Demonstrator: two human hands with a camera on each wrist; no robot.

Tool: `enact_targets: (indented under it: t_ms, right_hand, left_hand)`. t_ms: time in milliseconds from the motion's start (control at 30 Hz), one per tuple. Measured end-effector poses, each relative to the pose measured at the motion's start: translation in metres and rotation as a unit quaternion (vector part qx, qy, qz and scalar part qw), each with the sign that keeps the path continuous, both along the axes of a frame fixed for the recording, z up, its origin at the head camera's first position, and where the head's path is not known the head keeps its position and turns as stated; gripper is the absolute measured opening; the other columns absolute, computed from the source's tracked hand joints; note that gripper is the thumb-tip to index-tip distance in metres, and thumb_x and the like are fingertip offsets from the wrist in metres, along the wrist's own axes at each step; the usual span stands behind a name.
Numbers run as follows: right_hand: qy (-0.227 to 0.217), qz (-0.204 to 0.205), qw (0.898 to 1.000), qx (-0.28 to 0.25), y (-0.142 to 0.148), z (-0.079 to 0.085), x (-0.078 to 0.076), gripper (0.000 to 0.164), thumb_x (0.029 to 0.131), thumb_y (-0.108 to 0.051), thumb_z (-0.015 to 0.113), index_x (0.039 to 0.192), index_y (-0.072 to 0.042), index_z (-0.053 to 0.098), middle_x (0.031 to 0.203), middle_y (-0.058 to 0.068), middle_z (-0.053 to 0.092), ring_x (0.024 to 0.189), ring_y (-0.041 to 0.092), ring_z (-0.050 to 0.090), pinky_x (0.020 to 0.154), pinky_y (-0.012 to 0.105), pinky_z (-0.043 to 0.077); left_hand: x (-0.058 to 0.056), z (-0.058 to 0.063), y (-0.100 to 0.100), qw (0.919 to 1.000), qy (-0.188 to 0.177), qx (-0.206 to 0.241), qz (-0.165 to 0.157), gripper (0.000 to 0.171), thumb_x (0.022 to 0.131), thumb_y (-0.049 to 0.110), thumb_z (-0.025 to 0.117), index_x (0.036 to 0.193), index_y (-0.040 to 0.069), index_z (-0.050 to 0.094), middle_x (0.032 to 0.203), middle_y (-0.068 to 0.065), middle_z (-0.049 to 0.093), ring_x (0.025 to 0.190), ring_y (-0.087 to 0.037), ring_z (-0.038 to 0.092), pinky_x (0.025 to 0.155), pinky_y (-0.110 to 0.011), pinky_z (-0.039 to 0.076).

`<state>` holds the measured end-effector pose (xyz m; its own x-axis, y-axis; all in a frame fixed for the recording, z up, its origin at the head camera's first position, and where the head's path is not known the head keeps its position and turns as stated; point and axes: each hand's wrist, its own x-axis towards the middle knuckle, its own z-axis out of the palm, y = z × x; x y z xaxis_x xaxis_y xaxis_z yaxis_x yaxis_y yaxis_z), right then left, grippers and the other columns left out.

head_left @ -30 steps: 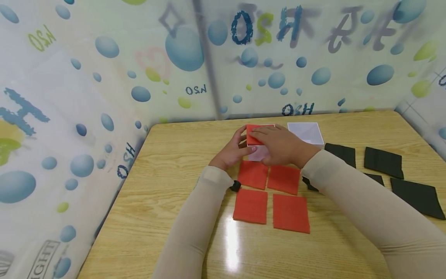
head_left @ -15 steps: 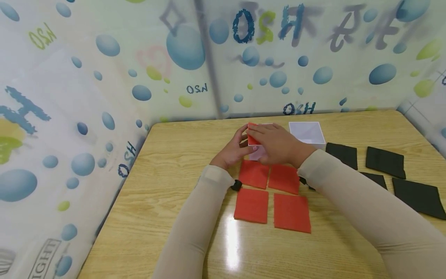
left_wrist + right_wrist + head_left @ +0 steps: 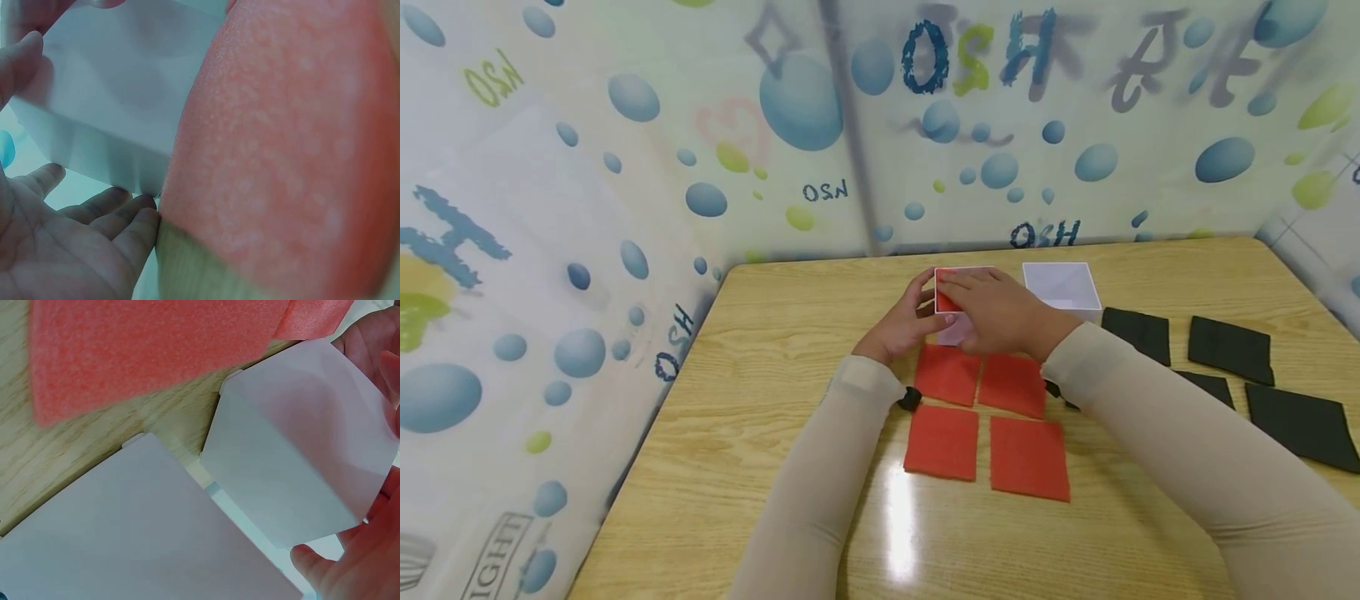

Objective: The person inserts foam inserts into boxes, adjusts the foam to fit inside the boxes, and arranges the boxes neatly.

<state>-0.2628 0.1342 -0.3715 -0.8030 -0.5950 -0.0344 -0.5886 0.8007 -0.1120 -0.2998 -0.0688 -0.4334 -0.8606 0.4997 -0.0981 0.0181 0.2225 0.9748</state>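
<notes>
In the head view, a white open-topped box [image 3: 953,329] stands toward the back of the table. My left hand [image 3: 897,327] grips its left front corner, with the thumb on the front face and the fingers along the left side. My right hand [image 3: 1000,310] reaches over the top with straight fingers, pressing a red square foam-like sheet [image 3: 945,302] inside the box. Most of that sheet lies hidden under the hand. Four-sided red sheets [image 3: 942,442] lie in two rows before the box, one blurred large in the left wrist view. The right wrist view shows the box's white walls [image 3: 306,444].
A second white box [image 3: 1060,283] stands to the right, open at the top. Several black sheets [image 3: 1228,346] lie on the right of the wooden table [image 3: 737,400], some partly behind the right sleeve. A patterned wall [image 3: 955,208] rises behind the table.
The red sheet under my right hand has sunk lower into the box, and more of the white rim shows. My left hand keeps its place on the corner.
</notes>
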Motion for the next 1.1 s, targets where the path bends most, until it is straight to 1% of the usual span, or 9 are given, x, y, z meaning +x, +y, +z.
enact_targets:
  t_ms: [100, 200, 333, 467, 567, 767, 900, 1100]
  right_hand:
    - [-0.008, -0.005, 1.0, 0.002, 0.0008, -0.0008, -0.0001, 0.091, 0.087, -0.035, 0.081, 0.163, -0.008, 0.039, 0.169, 0.011, 0.038, 0.158, 0.036, 0.03, 0.128, 0.062, 0.021]
    - [-0.02, -0.015, 1.0, 0.005, 0.0005, -0.0005, -0.0001, 0.09, 0.087, -0.035, 0.081, 0.163, -0.01, 0.04, 0.168, 0.009, 0.04, 0.157, 0.035, 0.032, 0.127, 0.066, 0.018]
    - [-0.035, -0.028, 0.999, 0.01, -0.0004, 0.0002, -0.0006, 0.091, 0.087, -0.036, 0.081, 0.164, -0.013, 0.039, 0.169, 0.007, 0.04, 0.157, 0.032, 0.035, 0.126, 0.071, 0.012]
    - [-0.041, -0.031, 0.998, 0.024, -0.0021, 0.0004, -0.0007, 0.089, 0.087, -0.036, 0.081, 0.164, -0.014, 0.04, 0.168, 0.006, 0.041, 0.155, 0.032, 0.038, 0.125, 0.074, 0.01]
    - [-0.039, -0.034, 0.998, 0.033, -0.0034, -0.0002, -0.0006, 0.088, 0.087, -0.037, 0.081, 0.163, -0.015, 0.042, 0.167, 0.006, 0.043, 0.154, 0.032, 0.04, 0.124, 0.075, 0.01]
    - [-0.03, -0.04, 0.998, 0.033, -0.0032, -0.0029, -0.0005, 0.085, 0.084, -0.04, 0.083, 0.158, -0.015, 0.049, 0.162, 0.006, 0.05, 0.152, 0.031, 0.044, 0.124, 0.075, 0.011]
    - [-0.033, -0.041, 0.998, 0.033, -0.003, -0.0035, -0.0002, 0.084, 0.085, -0.04, 0.083, 0.157, -0.013, 0.05, 0.161, 0.007, 0.051, 0.151, 0.033, 0.044, 0.124, 0.075, 0.01]
    - [-0.034, -0.043, 0.998, 0.006, 0.0005, -0.0012, 0.0008, 0.081, 0.085, -0.041, 0.082, 0.155, -0.015, 0.05, 0.16, 0.006, 0.053, 0.15, 0.031, 0.045, 0.124, 0.075, 0.011]
  left_hand:
    - [0.0006, 0.0002, -0.0001, 1.0, -0.003, -0.007, 0.001, 0.092, 0.099, 0.026, 0.073, 0.168, 0.032, 0.013, 0.17, -0.012, 0.031, 0.157, -0.036, 0.033, 0.124, -0.051, 0.036]
    - [0.0012, 0.0004, -0.0007, 0.9999, -0.004, -0.013, 0.003, 0.093, 0.098, 0.028, 0.074, 0.168, 0.034, 0.013, 0.17, -0.012, 0.03, 0.158, -0.036, 0.031, 0.125, -0.051, 0.035]
    - [0.0014, 0.0003, -0.0009, 0.9999, -0.003, -0.014, 0.002, 0.092, 0.098, 0.028, 0.074, 0.168, 0.035, 0.014, 0.17, -0.011, 0.03, 0.158, -0.036, 0.031, 0.125, -0.051, 0.035]
    - [0.0012, -0.0002, -0.0008, 0.9999, -0.003, -0.014, 0.002, 0.092, 0.098, 0.028, 0.073, 0.168, 0.035, 0.014, 0.17, -0.011, 0.03, 0.158, -0.037, 0.031, 0.125, -0.051, 0.036]
    - [0.0009, -0.0006, -0.0009, 0.9999, -0.005, -0.014, 0.003, 0.092, 0.097, 0.028, 0.073, 0.168, 0.036, 0.014, 0.169, -0.011, 0.03, 0.157, -0.037, 0.031, 0.124, -0.051, 0.036]
    - [0.0009, -0.0006, -0.0009, 0.9999, -0.007, -0.012, 0.005, 0.092, 0.098, 0.029, 0.073, 0.168, 0.035, 0.014, 0.168, -0.01, 0.032, 0.157, -0.036, 0.033, 0.125, -0.05, 0.036]
    - [0.0011, -0.0002, -0.001, 0.9999, -0.007, -0.013, 0.005, 0.091, 0.098, 0.029, 0.073, 0.168, 0.035, 0.014, 0.168, -0.01, 0.032, 0.156, -0.035, 0.033, 0.125, -0.05, 0.036]
    - [0.0006, -0.0003, -0.0009, 0.9998, -0.009, -0.015, 0.005, 0.092, 0.098, 0.028, 0.074, 0.167, 0.037, 0.014, 0.169, -0.01, 0.03, 0.157, -0.035, 0.032, 0.124, -0.051, 0.036]
